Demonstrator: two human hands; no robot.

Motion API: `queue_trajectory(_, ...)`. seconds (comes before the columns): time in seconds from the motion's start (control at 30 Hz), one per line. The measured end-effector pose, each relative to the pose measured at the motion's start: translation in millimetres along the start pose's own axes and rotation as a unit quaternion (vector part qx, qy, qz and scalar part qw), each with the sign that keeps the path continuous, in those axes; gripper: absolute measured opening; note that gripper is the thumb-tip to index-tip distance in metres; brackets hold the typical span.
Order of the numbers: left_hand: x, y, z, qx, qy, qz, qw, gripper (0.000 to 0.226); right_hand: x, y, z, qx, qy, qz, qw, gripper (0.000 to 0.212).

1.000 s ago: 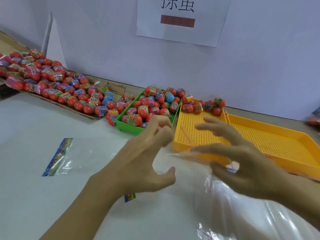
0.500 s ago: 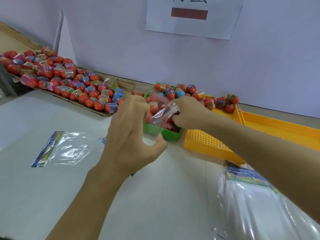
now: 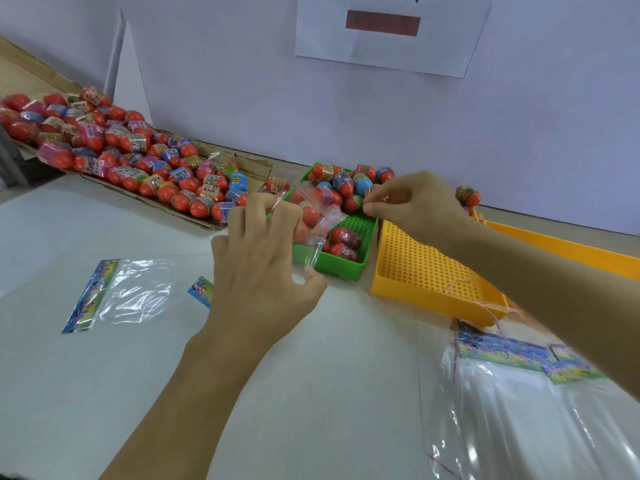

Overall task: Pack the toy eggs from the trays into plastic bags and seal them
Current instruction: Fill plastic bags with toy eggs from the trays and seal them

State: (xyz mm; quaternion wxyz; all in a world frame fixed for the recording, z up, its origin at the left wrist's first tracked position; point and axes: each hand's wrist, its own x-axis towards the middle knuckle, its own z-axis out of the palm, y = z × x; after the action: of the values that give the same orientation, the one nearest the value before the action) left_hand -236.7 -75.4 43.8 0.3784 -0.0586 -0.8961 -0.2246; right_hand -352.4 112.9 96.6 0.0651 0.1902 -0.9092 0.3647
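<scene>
Holding a clear plastic bag over the green tray, the left hand curls its grip round the bag's near edge, thumb tucked under by the tray's front wall. The right hand pinches the bag's far corner between thumb and fingertips, above the tray's back half. The bag is stretched between the two hands, and red shapes show through the film; whether any egg lies inside it cannot be told.

Toy eggs, mostly red with printed wrappers and a few blue, fill the green tray's far end; two more lie at its near end on the perforated floor. A long cardboard tray to the left carries a large heap of eggs along the wall. Just right of the green tray sits a yellow perforated tray, with a second yellow tray beyond it, and one egg near the wall behind.

On the white bench a flat bag with a coloured header strip lies to the left. A stack of clear bags lies at the lower right, under the right forearm.
</scene>
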Motion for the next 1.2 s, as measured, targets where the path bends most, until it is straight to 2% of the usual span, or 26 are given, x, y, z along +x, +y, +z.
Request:
queue_trajectory(0.1, -1, 1, 1, 0.010, -0.010, -0.003, 1.000, 0.057, -15, -19, -14, 0.226, -0.027, -0.036, 0.973, 0.014)
queue_trajectory(0.2, -1, 6, 1, 0.000, -0.021, 0.005, 1.000, 0.061, -29, -40, -22, 0.282, -0.114, -0.091, 0.948, 0.044)
queue_trajectory(0.27, 0, 9, 0, -0.024, -0.005, 0.024, 0.999, 0.057, -33, -53, -19, 0.198, -0.126, -0.120, 0.965, 0.044)
queue_trajectory(0.33, 2, 11, -1, -0.054, 0.017, 0.045, 0.997, 0.049, -34, -62, -14, 0.088, -0.128, -0.161, 0.975, 0.026)
queue_trajectory(0.4, 1, 11, 0, -0.092, 0.031, 0.050, 0.994, 0.043, -33, -66, -11, 0.051, -0.140, -0.184, 0.972, 0.025)
queue_trajectory(0.47, 1, 11, 1, -0.124, 0.042, 0.036, 0.991, 0.047, -31, -65, -8, 0.114, -0.140, -0.147, 0.973, 0.030)
queue_trajectory(0.53, 3, 11, 1, -0.156, 0.070, 0.021, 0.985, 0.053, -23, -58, -4, 0.163, -0.057, -0.092, 0.981, 0.029)
queue_trajectory(0.6, 6, 10, 0, -0.203, 0.143, 0.023, 0.968, 0.055, -13, -44, 5, 0.091, 0.001, -0.025, 0.996, 0.025)
queue_trajectory(0.67, 9, 8, -2, -0.242, 0.222, 0.041, 0.944, 0.051, -8, -32, 16, -0.046, -0.075, 0.030, 0.996, 0.031)
queue_trajectory(0.73, 9, 7, -3, -0.238, 0.249, 0.072, 0.936, 0.046, -10, -23, 29, -0.142, -0.160, 0.064, 0.975, 0.041)
queue_trajectory(0.8, 8, 7, -2, -0.218, 0.222, 0.094, 0.946, 0.046, -9, -20, 38, -0.173, -0.143, 0.071, 0.972, 0.039)
queue_trajectory(0.9, 7, 6, 1, -0.189, 0.137, 0.074, 0.970, 0.051, -6, -25, 42, -0.117, -0.093, 0.099, 0.984, 0.025)
queue_trajectory(0.97, 5, 2, 2, -0.152, 0.105, 0.057, 0.981, 0.054, -9, -27, 41, -0.058, -0.036, 0.082, 0.994, 0.023)
queue_trajectory(1.0, 4, 0, 3, -0.134, 0.092, 0.049, 0.985, 0.054, -11, -30, 38, 0.008, 0.009, 0.063, 0.998, 0.025)
queue_trajectory(1.07, 3, -2, 4, -0.108, 0.066, 0.032, 0.991, 0.055, -19, -40, 27, 0.183, 0.081, 0.036, 0.979, 0.025)
queue_trajectory(1.13, 2, -2, 4, -0.101, 0.047, 0.023, 0.993, 0.058, -24, -50, 16, 0.287, 0.087, -0.002, 0.954, 0.025)
queue_trajectory(1.2, 2, -1, 5, -0.106, 0.036, 0.027, 0.993, 0.058, -29, -61, 6, 0.315, 0.039, -0.059, 0.946, 0.027)
